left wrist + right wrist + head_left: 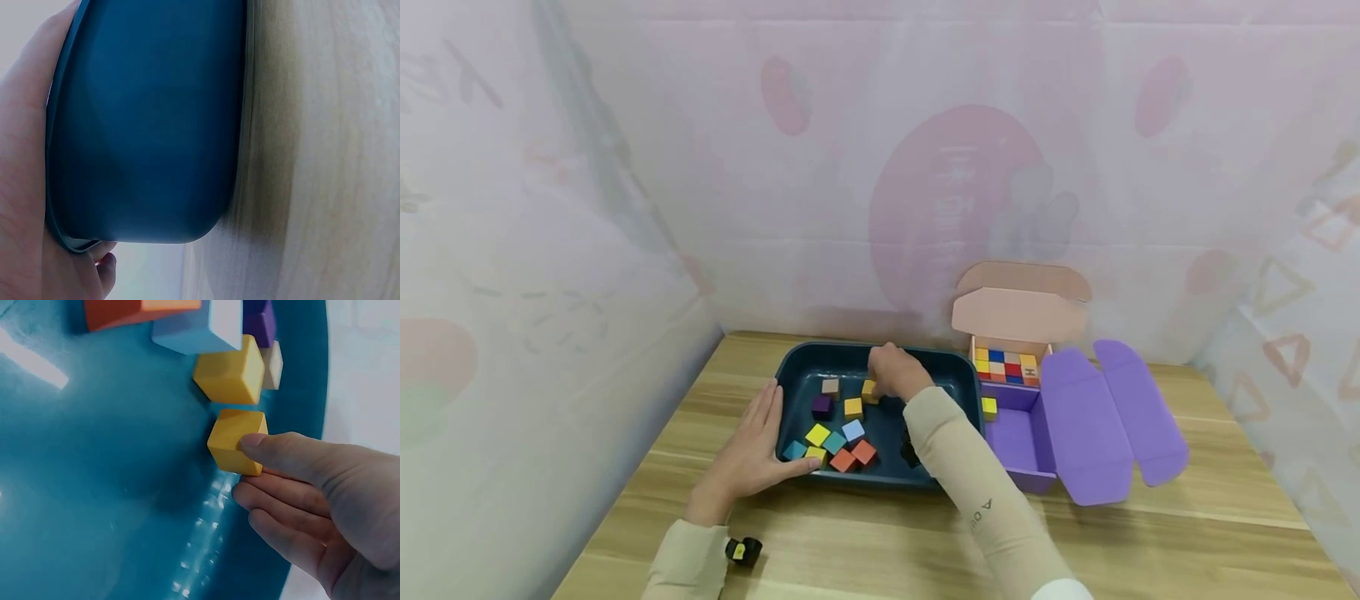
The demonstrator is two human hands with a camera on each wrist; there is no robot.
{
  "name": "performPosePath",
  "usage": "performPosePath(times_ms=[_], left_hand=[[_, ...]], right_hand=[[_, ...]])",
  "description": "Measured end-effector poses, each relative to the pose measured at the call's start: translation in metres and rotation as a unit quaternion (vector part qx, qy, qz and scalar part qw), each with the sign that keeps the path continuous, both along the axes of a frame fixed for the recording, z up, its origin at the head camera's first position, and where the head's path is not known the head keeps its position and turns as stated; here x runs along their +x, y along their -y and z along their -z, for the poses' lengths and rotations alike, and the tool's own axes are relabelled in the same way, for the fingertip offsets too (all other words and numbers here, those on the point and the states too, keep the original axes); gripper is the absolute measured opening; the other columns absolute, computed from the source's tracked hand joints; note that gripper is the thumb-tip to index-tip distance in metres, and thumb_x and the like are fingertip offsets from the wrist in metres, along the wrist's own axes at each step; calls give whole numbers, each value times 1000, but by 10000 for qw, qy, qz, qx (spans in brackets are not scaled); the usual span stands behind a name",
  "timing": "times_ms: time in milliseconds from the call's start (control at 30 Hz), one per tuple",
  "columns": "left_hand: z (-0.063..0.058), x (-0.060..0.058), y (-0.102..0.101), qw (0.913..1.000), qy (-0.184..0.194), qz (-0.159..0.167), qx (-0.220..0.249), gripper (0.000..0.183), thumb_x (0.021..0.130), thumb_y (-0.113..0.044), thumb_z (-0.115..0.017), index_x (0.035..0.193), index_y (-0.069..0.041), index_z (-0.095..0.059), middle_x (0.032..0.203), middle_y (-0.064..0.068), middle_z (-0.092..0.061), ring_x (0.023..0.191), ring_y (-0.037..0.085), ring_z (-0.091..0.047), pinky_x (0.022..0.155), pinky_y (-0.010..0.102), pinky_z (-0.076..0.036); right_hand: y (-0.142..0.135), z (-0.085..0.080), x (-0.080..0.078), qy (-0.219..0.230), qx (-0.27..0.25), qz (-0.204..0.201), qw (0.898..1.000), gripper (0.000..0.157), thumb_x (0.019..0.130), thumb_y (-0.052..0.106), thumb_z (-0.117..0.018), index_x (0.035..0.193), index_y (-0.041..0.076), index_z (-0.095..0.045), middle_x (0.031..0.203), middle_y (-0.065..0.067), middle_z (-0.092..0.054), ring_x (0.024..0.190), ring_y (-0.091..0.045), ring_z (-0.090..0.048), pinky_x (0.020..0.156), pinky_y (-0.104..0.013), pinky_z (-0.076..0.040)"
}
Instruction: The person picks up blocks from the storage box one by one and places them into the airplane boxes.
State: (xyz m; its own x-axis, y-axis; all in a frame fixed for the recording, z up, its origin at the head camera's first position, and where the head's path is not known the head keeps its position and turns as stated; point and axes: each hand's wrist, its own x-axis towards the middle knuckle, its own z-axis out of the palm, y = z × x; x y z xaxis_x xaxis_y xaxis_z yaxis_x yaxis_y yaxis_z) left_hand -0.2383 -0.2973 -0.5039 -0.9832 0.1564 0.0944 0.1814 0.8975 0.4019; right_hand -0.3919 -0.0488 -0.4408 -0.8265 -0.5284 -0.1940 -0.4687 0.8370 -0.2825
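My right hand (322,497) pinches the yellow-orange cube (227,445) inside the dark-blue tray (94,469); my left hand (751,446), thumb spread from straight fingers, rests on the rim. Cube: probably light, rigid, smooth; best gripped across opposite faces.

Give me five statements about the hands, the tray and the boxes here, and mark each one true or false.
1. The right hand has its thumb on a yellow-orange block in the tray. True.
2. The left hand rests inside the purple box. False: the left hand is at the tray's edge.
3. The purple box is closed. False: the purple box stands open, its lid folded out to the right.
4. Coloured blocks sit in the peach box, beyond the purple one. True.
5. A dark purple block lies in the tray. True.
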Motion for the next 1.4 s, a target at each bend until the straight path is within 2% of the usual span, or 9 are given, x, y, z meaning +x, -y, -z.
performPosePath(times_ms=[133,400,600,967,1167,1267,1400], left_hand=[[-3,-1,0,10000,-13,4,22,136,79,-79,-73,168,3,-10,179,21,-2,165,45,-10,129,68,-22],[-3,-3,4,10000,-41,17,-75,136,79,-79,-73,167,4,-11,178,21,-3,165,45,-10,129,68,-22],[-3,-4,8,9999,-90,-20,-112,135,79,-78,-74,167,5,-12,178,22,-4,164,45,-10,128,69,-22],[-3,-5,9,9999,-45,-16,-97,135,80,-78,-73,167,6,-11,178,23,-3,164,46,-10,128,70,-22],[-3,-6,10,9999,-59,-13,-137,136,80,-78,-73,167,6,-10,178,24,-4,164,46,-10,128,70,-22],[-3,-6,10,9998,-67,-20,-162,136,80,-79,-72,167,5,-10,178,24,-4,164,46,-10,128,69,-22],[-2,-6,11,9999,-87,-34,-141,136,80,-79,-72,167,6,-11,178,24,-4,164,46,-10,128,70,-22]], right_hand=[[-13,-14,1,-63,-156,-109,9998,9,93,16,-82,100,11,-81,104,-4,-71,86,-18,-64,83,-34,-63],[-49,-44,6,-178,-233,-418,9987,16,93,18,-82,106,9,-81,109,-6,-75,97,-21,-63,88,-34,-63],[-81,-54,11,-425,-365,-719,9958,13,92,15,-83,101,7,-81,106,-8,-78,91,-20,-67,86,-35,-64],[-150,-85,29,-342,-699,-539,9955,19,91,13,-82,107,3,-79,104,-9,-79,94,-20,-75,90,-37,-65],[-180,-91,33,-342,-829,-316,9955,19,88,10,-83,104,0,-78,100,-10,-80,95,-23,-77,89,-40,-65],[-188,-88,35,-251,-701,-164,9971,19,89,11,-84,104,1,-78,101,-9,-80,95,-22,-76,89,-40,-65],[-193,-78,37,-175,-622,-169,9978,18,89,8,-84,103,-1,-78,98,-11,-79,90,-20,-73,86,-39,-65]])
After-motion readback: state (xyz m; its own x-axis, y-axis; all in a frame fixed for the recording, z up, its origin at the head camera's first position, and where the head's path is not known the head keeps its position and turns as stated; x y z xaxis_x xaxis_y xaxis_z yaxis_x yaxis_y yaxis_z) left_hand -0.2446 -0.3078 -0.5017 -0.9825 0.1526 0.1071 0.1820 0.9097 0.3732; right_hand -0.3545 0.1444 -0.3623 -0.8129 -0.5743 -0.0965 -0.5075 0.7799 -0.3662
